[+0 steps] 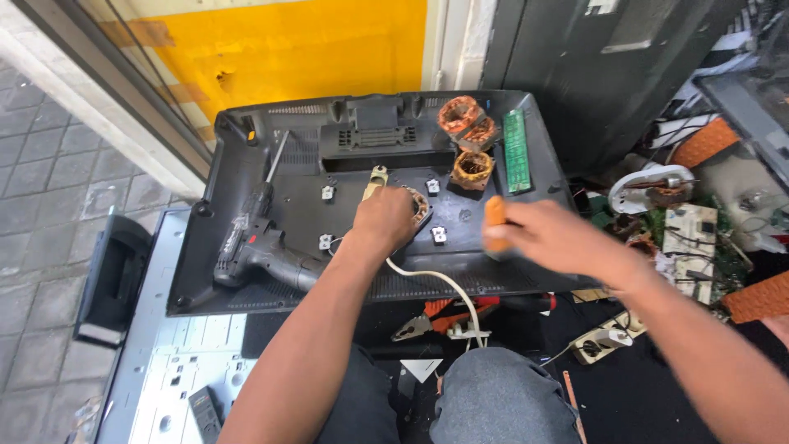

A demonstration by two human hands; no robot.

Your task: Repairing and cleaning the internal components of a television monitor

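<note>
My left hand (383,219) presses down on a round copper-wound coil part (419,204) lying on a black plastic back cover (246,164) used as a work surface. A cream handle piece (376,178) sticks out just beyond the hand, and a white cord (444,288) runs from under it toward my lap. My right hand (546,234) is closed around an orange tool handle (496,215), held just to the right of the coil; the hand is blurred.
A black power drill (259,247) lies at the cover's left. Three copper-wound coils (468,140) and a green circuit board (516,150) sit at its far edge. Orange-handled pliers (436,319) lie below the cover. Circuit boards and scrap (690,230) crowd the right.
</note>
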